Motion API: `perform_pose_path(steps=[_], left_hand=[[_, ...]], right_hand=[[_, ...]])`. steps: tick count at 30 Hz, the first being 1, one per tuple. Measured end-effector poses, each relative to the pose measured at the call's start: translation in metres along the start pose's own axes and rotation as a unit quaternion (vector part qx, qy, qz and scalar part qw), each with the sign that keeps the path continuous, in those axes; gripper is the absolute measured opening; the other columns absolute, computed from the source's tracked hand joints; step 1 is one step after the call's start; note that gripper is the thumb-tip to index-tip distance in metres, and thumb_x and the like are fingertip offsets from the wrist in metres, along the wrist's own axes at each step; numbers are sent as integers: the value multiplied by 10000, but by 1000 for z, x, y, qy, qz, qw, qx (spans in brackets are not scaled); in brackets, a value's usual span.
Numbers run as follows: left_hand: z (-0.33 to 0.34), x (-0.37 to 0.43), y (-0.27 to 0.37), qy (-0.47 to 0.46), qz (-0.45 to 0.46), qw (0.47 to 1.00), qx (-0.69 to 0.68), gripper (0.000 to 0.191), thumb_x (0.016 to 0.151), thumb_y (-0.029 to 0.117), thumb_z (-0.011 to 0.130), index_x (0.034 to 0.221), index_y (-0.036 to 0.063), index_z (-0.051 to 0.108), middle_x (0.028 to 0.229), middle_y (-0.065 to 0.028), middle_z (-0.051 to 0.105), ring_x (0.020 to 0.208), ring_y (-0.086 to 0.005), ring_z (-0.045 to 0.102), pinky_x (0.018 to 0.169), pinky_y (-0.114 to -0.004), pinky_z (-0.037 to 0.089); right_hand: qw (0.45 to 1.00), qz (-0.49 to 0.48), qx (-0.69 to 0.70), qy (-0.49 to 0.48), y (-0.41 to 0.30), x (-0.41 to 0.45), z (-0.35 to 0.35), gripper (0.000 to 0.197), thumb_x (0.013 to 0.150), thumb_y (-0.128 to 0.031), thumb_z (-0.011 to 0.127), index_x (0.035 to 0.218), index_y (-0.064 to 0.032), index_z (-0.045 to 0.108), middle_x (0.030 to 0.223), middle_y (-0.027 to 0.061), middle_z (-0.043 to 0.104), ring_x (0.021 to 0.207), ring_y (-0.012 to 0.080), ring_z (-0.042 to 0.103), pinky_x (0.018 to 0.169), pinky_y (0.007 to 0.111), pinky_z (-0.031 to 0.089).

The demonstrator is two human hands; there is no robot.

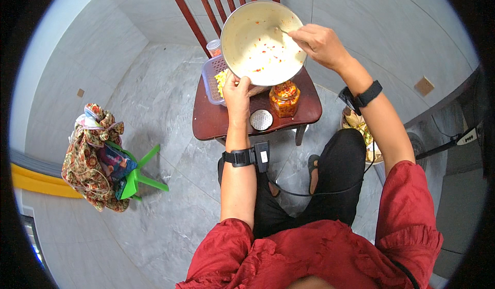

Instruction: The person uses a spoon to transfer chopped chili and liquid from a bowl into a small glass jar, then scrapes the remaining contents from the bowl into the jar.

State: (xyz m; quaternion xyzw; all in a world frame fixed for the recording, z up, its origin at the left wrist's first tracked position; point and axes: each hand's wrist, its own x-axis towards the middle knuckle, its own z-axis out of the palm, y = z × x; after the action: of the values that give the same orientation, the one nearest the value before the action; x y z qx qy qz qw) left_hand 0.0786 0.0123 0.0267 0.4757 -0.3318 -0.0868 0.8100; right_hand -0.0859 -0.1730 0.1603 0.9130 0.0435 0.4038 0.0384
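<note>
My left hand (236, 92) grips the near rim of a cream-coloured bowl (241, 53), which is tilted so that its inside faces me. Red chopped bits and oily smears cling to the inner wall. At the bowl's right side my right hand (320, 45) holds a spoon (282, 30), its tip reaching inside the bowl. Just below the bowl, a glass jar (285, 101) filled with a red and yellow chopped mix stands uncovered on the seat of a dark red wooden chair (214, 123). A round, pale lid (261, 119) lies beside the jar.
Behind my left hand sits a purple plastic basket (210, 81) holding yellow pieces (221, 81), with a lidded clear container (214, 47) near it. Floral cloth (87, 161) covers a green stool (135, 181) at left. A container of scraps (357, 124) stands beyond my right knee.
</note>
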Motion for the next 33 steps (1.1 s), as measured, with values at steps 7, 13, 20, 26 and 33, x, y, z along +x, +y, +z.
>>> perform_pose_path(steps=[7, 13, 20, 26, 33], left_hand=[[-5, 3, -7, -2, -41, 999, 6, 96, 865, -8, 528, 937, 17, 587, 891, -33, 629, 776, -117, 615, 715, -284, 536], [-5, 4, -5, -6, -31, 999, 21, 159, 864, -21, 516, 1002, 1, 592, 913, -42, 632, 814, -133, 627, 753, -297, 539], [-5, 3, -5, -1, -35, 999, -13, 185, 862, -25, 515, 1024, 5, 598, 967, -54, 643, 849, -153, 639, 780, -328, 553], [2, 0, 7, 2, -74, 997, -22, 73, 814, -27, 542, 793, 28, 499, 974, -34, 608, 865, -118, 578, 783, -266, 488], [2, -2, 10, 4, -65, 998, -12, 205, 867, -18, 514, 1054, -6, 597, 979, -48, 633, 863, -137, 622, 802, -327, 545]], right_hand=[[994, 29, 87, 66, -2, 4, -2, 198, 852, -129, 653, 1044, -91, 683, 894, 79, 689, 793, 284, 662, 702, 376, 536], [998, -8, 27, 61, 2, 8, 7, 195, 847, -129, 644, 1036, -124, 691, 926, 60, 689, 838, 274, 659, 725, 374, 537], [993, 37, 73, -82, -10, -23, -11, 205, 845, -121, 631, 1041, -129, 690, 902, 55, 683, 838, 275, 655, 735, 379, 537], [996, 12, 38, 83, -8, 4, 5, 242, 830, -54, 639, 1065, -83, 691, 930, 94, 693, 808, 283, 653, 704, 360, 531], [998, 23, 59, -24, -18, -28, 0, 209, 850, -125, 628, 1048, -114, 694, 899, 52, 684, 810, 268, 657, 694, 371, 531]])
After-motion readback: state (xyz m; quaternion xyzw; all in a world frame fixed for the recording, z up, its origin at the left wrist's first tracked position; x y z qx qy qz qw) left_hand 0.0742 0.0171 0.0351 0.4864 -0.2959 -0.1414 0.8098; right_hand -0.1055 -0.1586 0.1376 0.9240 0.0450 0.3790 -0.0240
